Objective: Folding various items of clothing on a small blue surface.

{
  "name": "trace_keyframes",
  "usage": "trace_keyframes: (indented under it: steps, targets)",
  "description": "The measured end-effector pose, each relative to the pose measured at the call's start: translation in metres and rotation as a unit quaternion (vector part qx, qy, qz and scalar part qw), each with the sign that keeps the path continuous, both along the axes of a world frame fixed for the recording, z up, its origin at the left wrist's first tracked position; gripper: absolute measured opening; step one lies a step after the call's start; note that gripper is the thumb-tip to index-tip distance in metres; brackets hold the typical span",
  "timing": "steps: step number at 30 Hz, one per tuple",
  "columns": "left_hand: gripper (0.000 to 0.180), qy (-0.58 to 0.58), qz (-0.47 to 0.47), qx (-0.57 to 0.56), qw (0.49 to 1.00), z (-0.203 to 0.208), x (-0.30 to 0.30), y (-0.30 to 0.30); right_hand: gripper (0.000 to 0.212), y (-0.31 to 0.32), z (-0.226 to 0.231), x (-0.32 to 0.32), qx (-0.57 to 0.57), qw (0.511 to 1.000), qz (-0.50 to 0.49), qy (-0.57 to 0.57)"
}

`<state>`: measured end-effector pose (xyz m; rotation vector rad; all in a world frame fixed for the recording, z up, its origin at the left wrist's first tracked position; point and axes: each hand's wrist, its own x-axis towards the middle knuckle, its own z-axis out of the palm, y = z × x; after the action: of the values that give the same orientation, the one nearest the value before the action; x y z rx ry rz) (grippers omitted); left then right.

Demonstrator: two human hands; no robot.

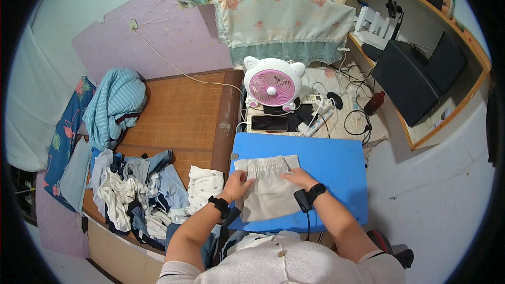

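Note:
A pair of light beige shorts [268, 197] with a gathered elastic waistband lies flat on a small blue table [331, 163], its waistband toward the far side. My left hand [238, 184] rests at the left edge of the shorts, thumb apart from the fingers. On the opposite side, my right hand [301, 179] lies over the upper right edge, fingers stretched across the cloth. Neither hand visibly lifts the fabric. Each wrist wears a black band, and a cable hangs from the right one.
Left of the table, a mat-topped bed [179, 121] holds a heap of clothes [137, 189], a folded white patterned garment [204, 186] and a striped blue bundle [115, 102]. Beyond the table stand a pink-and-white fan [271, 87], a phone [269, 123], a power strip [318, 123] and loose cables.

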<state>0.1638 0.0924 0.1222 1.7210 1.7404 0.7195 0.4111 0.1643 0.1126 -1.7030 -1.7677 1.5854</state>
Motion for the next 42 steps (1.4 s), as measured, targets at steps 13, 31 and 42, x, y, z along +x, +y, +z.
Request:
trace_keyframes:
  steps: [13,31,42]
  targets:
    - [0.042,-0.286,0.099,-0.173,0.937,-0.039,0.008,0.034,0.038,-0.023,0.011,-0.010,0.155,0.980,-0.001,0.125]
    - [0.045,-0.346,-0.027,-0.113,0.931,0.007,0.021,0.031,0.029,-0.038,0.019,0.016,0.094,0.988,-0.003,0.120]
    - [0.046,-0.265,0.012,-0.061,0.962,-0.015,0.026,0.038,0.039,-0.031,-0.027,0.023,0.156,0.973,-0.163,0.051]
